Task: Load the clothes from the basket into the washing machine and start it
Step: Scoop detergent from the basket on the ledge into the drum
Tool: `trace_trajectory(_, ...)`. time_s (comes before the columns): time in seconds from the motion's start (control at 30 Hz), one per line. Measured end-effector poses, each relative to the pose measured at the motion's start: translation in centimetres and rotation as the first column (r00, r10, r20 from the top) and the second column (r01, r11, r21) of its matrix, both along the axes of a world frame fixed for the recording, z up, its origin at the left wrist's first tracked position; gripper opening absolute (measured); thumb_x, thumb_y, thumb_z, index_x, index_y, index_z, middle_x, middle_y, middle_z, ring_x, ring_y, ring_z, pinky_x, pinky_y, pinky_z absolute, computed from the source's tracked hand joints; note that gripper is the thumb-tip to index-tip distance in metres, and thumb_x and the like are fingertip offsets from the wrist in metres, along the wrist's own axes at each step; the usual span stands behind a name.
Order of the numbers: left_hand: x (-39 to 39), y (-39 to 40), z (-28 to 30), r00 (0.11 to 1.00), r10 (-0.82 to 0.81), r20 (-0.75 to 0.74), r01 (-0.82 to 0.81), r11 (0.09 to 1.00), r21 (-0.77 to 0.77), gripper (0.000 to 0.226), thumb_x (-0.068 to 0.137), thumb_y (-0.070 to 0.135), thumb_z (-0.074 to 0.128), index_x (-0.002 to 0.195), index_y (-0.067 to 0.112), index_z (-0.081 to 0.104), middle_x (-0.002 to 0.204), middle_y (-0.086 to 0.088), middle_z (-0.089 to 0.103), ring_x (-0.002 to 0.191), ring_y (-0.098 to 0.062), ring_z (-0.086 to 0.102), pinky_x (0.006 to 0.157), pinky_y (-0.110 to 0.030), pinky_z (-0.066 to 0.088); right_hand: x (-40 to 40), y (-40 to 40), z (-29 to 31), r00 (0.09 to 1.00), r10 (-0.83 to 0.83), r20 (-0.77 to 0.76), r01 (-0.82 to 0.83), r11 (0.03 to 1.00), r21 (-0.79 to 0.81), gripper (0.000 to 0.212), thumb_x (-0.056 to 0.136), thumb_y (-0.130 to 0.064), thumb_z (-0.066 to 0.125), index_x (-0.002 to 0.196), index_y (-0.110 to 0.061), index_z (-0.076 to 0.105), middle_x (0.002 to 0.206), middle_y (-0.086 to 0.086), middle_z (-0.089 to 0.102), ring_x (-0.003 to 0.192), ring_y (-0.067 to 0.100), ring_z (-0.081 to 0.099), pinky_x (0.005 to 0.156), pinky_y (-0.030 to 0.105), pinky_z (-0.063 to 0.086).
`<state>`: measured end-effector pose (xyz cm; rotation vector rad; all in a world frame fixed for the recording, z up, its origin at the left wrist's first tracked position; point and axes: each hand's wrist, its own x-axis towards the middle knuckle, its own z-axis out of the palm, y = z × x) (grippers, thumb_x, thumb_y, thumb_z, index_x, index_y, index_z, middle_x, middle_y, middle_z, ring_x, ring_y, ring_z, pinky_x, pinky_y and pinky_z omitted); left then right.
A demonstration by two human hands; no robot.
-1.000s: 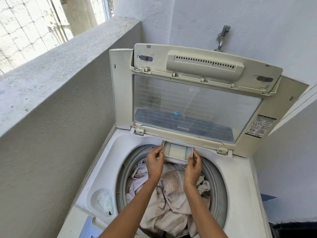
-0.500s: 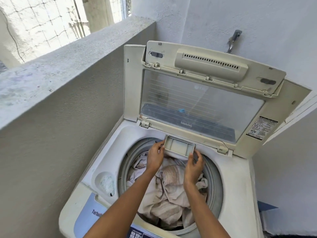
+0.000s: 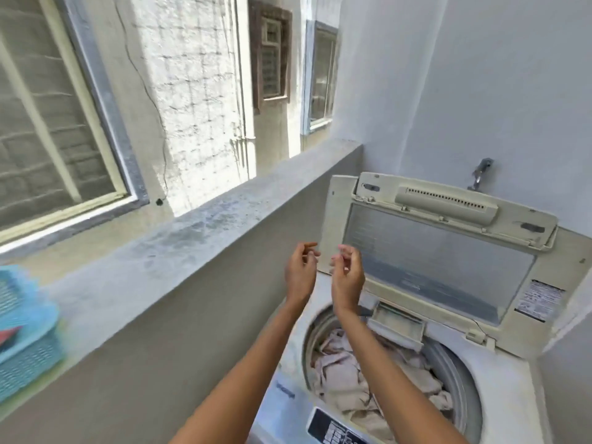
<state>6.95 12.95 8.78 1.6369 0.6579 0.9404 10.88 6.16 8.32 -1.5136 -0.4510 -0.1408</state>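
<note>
hovering empty above the washing machine [image 3: 519,373], left hand [image 3: 299,274] and right hand [image 3: 347,275], fingers loosely curled.

light: bright daylight from upper left, sunlit patch on outside wall [image 3: 192,91] | shadows: soft on ledge [image 3: 192,232] | blur: motion smear, worst on blue basket [image 3: 25,331] | distortion: wide-angle bending at edges

Nothing here reads clearly. A white sticker [image 3: 537,301] on the raised lid [image 3: 448,251] of the washing machine [image 3: 499,373] carries fine print too small to make out, and blurred lettering sits on its front control panel [image 3: 333,429].
</note>
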Motion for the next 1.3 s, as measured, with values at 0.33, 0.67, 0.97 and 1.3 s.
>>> trace_trajectory(0.33, -24.1, 1.1, 13.3, 0.909, 0.255, 0.33, -0.298, 0.95, 0.089, 0.022, 0.091, 0.004, 0.049, 0.093, 0.025, 0.055, 0.082, 0.0, 0.064, 0.076, -0.01, 0.062, 0.07, -0.028, 0.052, -22.6, 5.3, 13.7, 0.908, 0.416, 0.049, -0.407, 0.851, 0.332, 0.02, 0.094, -0.002, 0.045, 0.094, -0.019, 0.057, 0.07, 0.002, 0.061, 0.055, 0.011, 0.056, 0.05, 0.021, 0.047)
trace_trajectory(0.67, -39.3, 1.3, 20.1, 0.89, 0.449, 0.078, -0.44, 0.805, 0.397, 0.028, 0.081, -0.002, 0.049, 0.074, 0.025, 0.044, 0.082, -0.009, 0.059, 0.071, -0.029, 0.062, 0.06, -0.049, 0.054, -35.7, 6.3, 17.6, 0.676, 0.713, 0.188, -0.731, 0.681, 0.045, 0.007, 0.095, -0.009, 0.048, 0.092, -0.012, 0.053, 0.06, -0.001, 0.059, 0.044, 0.002, 0.053, 0.045, 0.017, 0.042)
trace_trajectory(0.97, -47.6, -0.2, 18.8, 0.683, 0.61, -0.402, -0.227, 0.7, 0.677, 0.009, 0.081, 0.01, 0.062, 0.084, 0.014, 0.068, 0.1, -0.005, 0.061, 0.099, -0.023, 0.056, 0.085, -0.036, 0.044, -36.9, 4.3, 17.5, 0.391, 0.868, 0.305, -0.531, 0.484, -0.695, 0.034, 0.091, -0.049, 0.051, 0.084, -0.021, 0.069, 0.079, 0.004, 0.07, 0.076, 0.021, 0.066, 0.069, 0.037, 0.053)
trace_trajectory(1.3, -48.7, -3.1, 13.9, 0.381, 0.749, -0.542, -0.293, 0.654, 0.697, 0.038, 0.092, 0.03, 0.051, 0.129, 0.02, 0.055, 0.127, -0.005, 0.053, 0.117, -0.027, 0.047, 0.092, -0.038, 0.043, -38.6, 3.2, 18.0, 0.327, 0.832, 0.449, 0.001, 0.475, -0.88, 0.041, 0.087, -0.044, 0.057, 0.115, -0.014, 0.061, 0.115, 0.009, 0.065, 0.109, 0.027, 0.061, 0.085, 0.032, 0.046)
